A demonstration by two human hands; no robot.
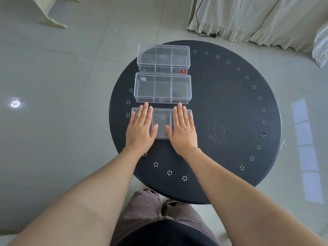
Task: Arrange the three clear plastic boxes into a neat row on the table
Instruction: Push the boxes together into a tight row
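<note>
On the round table (230,107), left hand (141,126), right hand (183,127) — both flat, fingers spread — atop nearest box (161,125)

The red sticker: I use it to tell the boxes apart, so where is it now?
In the head view, the red sticker sits on the near right corner of the farthest box, just beyond the middle box.

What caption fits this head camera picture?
Both hands rest flat on the nearest of three clear boxes lined up on a round table.

boxes (162,88): clear | table (230,107): black, white dot clusters | sticker (183,71): red
</note>
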